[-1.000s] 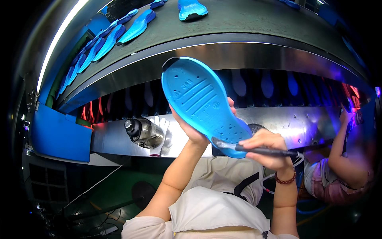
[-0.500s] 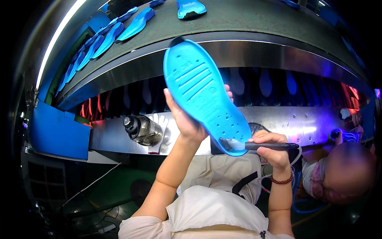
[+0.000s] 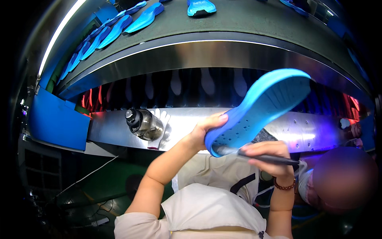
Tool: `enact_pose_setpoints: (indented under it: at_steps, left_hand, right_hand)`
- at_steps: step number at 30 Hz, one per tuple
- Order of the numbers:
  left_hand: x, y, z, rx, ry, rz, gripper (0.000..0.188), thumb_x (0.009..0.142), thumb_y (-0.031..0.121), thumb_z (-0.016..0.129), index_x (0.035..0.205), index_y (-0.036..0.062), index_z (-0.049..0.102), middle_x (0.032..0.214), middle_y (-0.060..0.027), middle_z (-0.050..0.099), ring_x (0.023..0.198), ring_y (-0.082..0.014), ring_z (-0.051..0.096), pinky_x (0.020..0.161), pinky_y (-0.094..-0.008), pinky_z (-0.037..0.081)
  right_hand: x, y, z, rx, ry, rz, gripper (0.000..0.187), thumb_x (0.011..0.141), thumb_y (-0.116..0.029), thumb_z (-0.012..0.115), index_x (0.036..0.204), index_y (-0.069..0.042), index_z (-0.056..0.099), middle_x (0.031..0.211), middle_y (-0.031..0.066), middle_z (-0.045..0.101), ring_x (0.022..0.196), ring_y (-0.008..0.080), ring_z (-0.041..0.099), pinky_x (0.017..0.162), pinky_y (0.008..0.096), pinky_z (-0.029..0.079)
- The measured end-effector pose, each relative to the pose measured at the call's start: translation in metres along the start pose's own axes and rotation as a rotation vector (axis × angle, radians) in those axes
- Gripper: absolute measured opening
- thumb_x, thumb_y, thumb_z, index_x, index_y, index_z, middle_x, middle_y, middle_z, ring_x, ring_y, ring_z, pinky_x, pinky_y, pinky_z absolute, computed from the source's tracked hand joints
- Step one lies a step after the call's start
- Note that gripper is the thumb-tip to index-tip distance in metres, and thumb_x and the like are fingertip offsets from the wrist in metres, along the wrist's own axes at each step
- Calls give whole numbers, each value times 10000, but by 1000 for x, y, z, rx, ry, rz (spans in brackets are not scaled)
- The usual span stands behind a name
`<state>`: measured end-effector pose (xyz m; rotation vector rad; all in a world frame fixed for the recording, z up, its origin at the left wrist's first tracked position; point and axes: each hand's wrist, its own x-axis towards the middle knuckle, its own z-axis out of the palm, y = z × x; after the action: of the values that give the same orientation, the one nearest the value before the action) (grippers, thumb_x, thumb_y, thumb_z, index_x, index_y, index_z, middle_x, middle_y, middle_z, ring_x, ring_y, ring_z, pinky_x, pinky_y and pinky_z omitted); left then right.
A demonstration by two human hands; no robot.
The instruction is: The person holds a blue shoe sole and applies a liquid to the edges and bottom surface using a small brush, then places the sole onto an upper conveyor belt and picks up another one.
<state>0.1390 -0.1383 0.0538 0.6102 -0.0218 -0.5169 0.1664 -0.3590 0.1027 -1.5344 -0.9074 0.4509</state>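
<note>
My left hand [image 3: 209,127] is closed on the edge of a bright blue shoe sole [image 3: 264,105] near its narrower end. The sole is tilted, with its wide end up to the right; its face has small holes and grooves. My right hand [image 3: 270,153] grips the dark handle of a flat brush [image 3: 289,161]. The brush's pale, blurred bristles touch the sole's near end, just inside the rim. A beaded bracelet is on my right wrist.
Beyond the metal edge, a green conveyor belt [image 3: 238,26] carries several blue soles [image 3: 145,19]. On the steel ledge [image 3: 183,115] stand a dark-capped bottle [image 3: 145,124] and white gloves [image 3: 162,123]. Dark sole shapes fill the slot beneath the belt. Another person [image 3: 342,179] is close at right.
The sole has swung to the right and tilted, its wide end now up at the right. My left hand has shifted to its near end. The brush stays against that end. Belt soles moved right.
</note>
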Motion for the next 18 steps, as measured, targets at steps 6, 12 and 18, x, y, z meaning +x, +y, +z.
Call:
enact_pose_setpoints:
  at_steps: [6,12,18]
  left_hand:
    - [-4,17,8,18,108,-364,591,810,383,557,1252,4,452,1137,-186,549,977,-255,568,834,-346,468]
    - [-8,23,11,335,19,-477,665,787,489,564,1219,-8,476,1119,-186,550,924,-229,582,806,-328,478]
    - [-18,27,4,206,119,-443,710,769,517,560,1241,-4,461,1123,-210,542,940,-262,585,797,-350,489]
  right_hand:
    - [0,-22,-16,-32,-314,-10,169,743,-10,663,912,-6,667,938,144,666,854,243,662,760,285,522]
    - [1,-32,-25,-182,-455,15,163,760,-25,626,919,-24,661,962,140,661,884,264,652,741,292,523]
    - [-2,-32,-29,-274,-294,13,210,715,20,656,920,-26,661,965,123,662,886,248,651,775,289,522]
